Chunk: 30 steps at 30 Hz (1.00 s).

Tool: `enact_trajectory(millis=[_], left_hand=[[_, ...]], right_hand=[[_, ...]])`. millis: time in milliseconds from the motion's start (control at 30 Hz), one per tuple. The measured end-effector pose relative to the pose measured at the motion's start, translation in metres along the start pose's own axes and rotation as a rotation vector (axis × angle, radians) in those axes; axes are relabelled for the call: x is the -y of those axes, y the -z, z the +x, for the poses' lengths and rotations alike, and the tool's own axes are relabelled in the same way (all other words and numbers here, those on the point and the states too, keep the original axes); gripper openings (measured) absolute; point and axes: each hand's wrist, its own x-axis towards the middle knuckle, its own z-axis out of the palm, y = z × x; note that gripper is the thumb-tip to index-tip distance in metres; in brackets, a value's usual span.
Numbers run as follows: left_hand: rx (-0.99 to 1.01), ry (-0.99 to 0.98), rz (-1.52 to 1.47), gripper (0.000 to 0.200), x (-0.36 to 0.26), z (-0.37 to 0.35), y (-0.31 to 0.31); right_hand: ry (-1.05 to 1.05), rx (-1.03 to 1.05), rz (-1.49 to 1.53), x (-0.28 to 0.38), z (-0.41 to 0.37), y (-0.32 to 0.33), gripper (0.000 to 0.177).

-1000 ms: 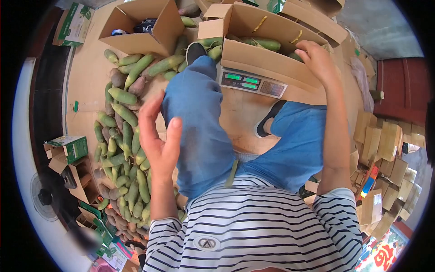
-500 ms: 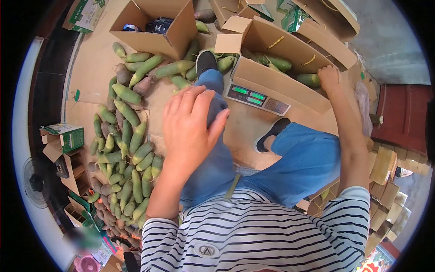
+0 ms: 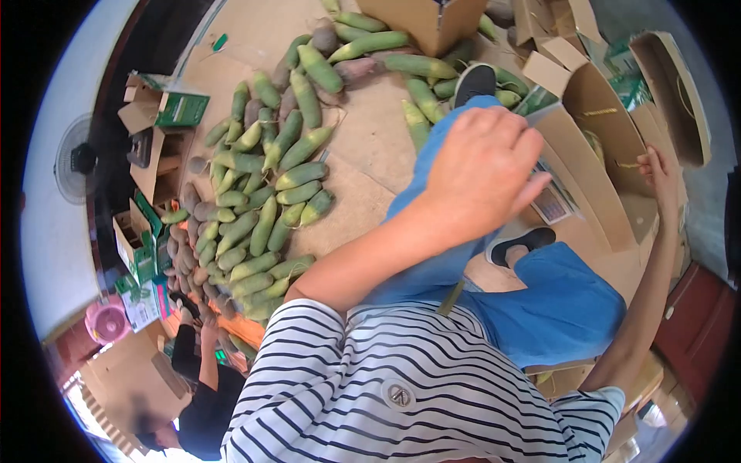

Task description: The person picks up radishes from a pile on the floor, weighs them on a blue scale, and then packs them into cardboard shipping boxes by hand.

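Observation:
My left hand (image 3: 486, 170) lies over my bent left knee, thumb apart and fingers loosely bent, holding nothing. My right hand (image 3: 658, 174) is closed at the edge of an open cardboard box (image 3: 575, 158), close to a yellow cord handle (image 3: 628, 164). The exact grip is hard to see. Most of the box's inside is hidden by its near wall. A digital scale (image 3: 552, 204) shows partly beside the box, mostly covered by my left hand. Many green radishes (image 3: 297, 176) lie on the floor to my left.
Another cardboard box (image 3: 428, 19) stands ahead, with more cartons (image 3: 670, 92) at the far right. Green-and-white boxes (image 3: 181, 109) and a fan (image 3: 81, 158) line the left wall. A co-worker in black (image 3: 212, 405) is at lower left, one hand near the pile.
My view has swung left, bringing the co-worker into sight. My right hand has moved from a radish inside the box to the box's edge. My left hand stays over my knee.

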Motion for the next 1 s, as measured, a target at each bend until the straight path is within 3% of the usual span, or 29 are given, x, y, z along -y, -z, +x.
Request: enact_trajectory(millis=[67,200,300,400,533,633,700,767,833,933,1000], left_hand=[[-0.062,-0.007,-0.082,0.032,0.002,-0.003,-0.002],[-0.183,0.039,-0.439,0.028,0.013,-0.012,0.000],[-0.352,0.304,-0.753,0.026,0.043,-0.038,-0.005],[-0.209,0.598,-0.339,0.028,0.126,-0.105,-0.035],[0.270,0.939,0.339,0.045,0.237,-0.276,-0.061],[0.541,1.214,0.409,0.040,0.262,-0.347,-0.035],[0.523,1.280,0.401,0.042,0.268,-0.388,-0.028],[0.515,1.344,0.373,0.046,0.263,-0.400,-0.029],[0.528,1.393,0.321,0.052,0.252,-0.393,-0.030],[0.914,1.268,0.548,0.058,0.221,-0.371,-0.034],[0.862,1.261,0.552,0.059,0.217,-0.376,-0.048]], right_hand=[[0.151,-0.092,0.077,0.052,-0.025,-0.020,0.032],[0.308,0.018,-0.106,0.107,-0.079,-0.060,0.029],[0.420,0.013,-0.176,0.131,-0.115,-0.084,0.026],[0.497,0.001,-0.105,0.161,-0.147,-0.103,0.022],[0.862,-0.099,-0.094,0.205,-0.171,-0.134,0.022],[1.093,-0.175,-0.029,0.236,-0.162,-0.167,0.026],[1.131,-0.157,-0.083,0.256,-0.159,-0.184,0.027],[1.077,-0.076,-0.262,0.273,-0.159,-0.191,0.026],[1.102,-0.098,-0.230,0.269,-0.156,-0.194,0.024],[1.124,-0.113,-0.217,0.268,-0.154,-0.195,0.023],[1.124,-0.114,-0.218,0.266,-0.155,-0.195,0.023]])
